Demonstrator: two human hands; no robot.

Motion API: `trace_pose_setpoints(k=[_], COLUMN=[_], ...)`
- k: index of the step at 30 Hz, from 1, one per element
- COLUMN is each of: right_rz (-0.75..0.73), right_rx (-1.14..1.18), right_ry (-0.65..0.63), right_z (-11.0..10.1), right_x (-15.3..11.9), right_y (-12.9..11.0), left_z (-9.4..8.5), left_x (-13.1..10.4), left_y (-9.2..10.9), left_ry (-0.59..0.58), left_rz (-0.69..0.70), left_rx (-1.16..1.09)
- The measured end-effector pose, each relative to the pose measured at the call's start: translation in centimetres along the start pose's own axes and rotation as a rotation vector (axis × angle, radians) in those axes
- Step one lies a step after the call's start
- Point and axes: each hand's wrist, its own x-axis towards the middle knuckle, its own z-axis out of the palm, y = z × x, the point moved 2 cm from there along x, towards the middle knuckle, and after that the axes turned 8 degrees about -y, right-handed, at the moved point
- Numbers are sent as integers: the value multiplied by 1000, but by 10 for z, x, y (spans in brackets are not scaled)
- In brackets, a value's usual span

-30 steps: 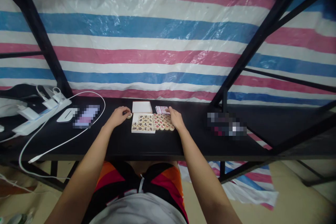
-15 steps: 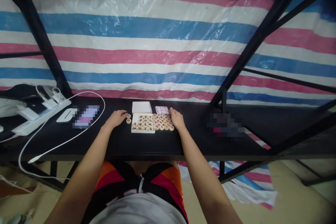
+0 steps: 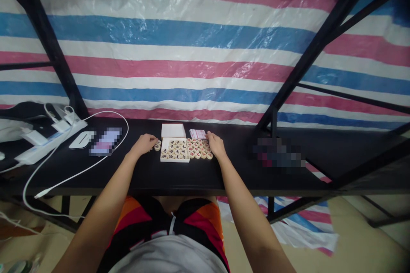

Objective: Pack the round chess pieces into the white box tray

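My left hand (image 3: 144, 144) has its fingers closed at the upper of two Chinese chess pieces left of the box, covering much of that piece. The lower loose piece (image 3: 157, 147) lies just below the fingertips. Rows of black-marked pieces fill most of a shallow white box (image 3: 165, 141), whose upper left part shows bare. Against the box's right side stands a block of red-marked Chinese chess pieces (image 3: 197, 149). My right hand (image 3: 216, 145) rests at the right edge of that block, fingers loosely extended and holding nothing visible.
Behind the box lies its white lid (image 3: 173, 130), beside some pink-and-white printed paper (image 3: 197, 134). Leftward on the black table (image 3: 179, 177) are a blurred phone-like item (image 3: 106, 140), a white device (image 3: 81, 140), a power strip (image 3: 51, 143) and a white cable (image 3: 72, 174).
My left hand has shifted slightly right, and its fingertips now cover much of the upper loose piece. My right hand stays in place.
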Motion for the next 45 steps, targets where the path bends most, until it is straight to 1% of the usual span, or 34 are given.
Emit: trace_pose_setpoints(k=[7,12,16,18,20,22,23,24,26,29,31,36,41,45], right_rz=[-8,-6,2,2,3,12,18,23,25,21,21,31,30,24], right_rx=[-1,3,7,12,10,5,3,2,-2,-8,-6,5,6,2], right_ry=[-9,-6,-7,-4,1,12,16,19,20,18,16,14,14,14], right_z=[1,1,0,-1,-1,-2,-2,-2,-2,-1,-1,-1,-1,0], right_x=[0,0,0,-1,-1,-1,-1,-1,0,1,1,0,0,1], right_y=[0,1,0,-1,-1,-1,0,1,2,3,3,1,2,3], left_z=[4,5,5,5,3,3,4,6,10,15,16,16,17,10], left_x=[5,3,1,1,2,1,1,0,-2,-4,-4,-3,-3,-5], left_y=[-6,0,4,5,7,11,14,16,21,25,25,20,23,28], left_ry=[12,18,-2,9,68,125,130,108,17,-109,-134,-118,-86,-4], left_rz=[27,48,44,50,92,177,224,264,312,322,313,299,336,386], left_rx=[-57,-114,-118,-102,-29,52,73,75,58,76,132,254,238,183])
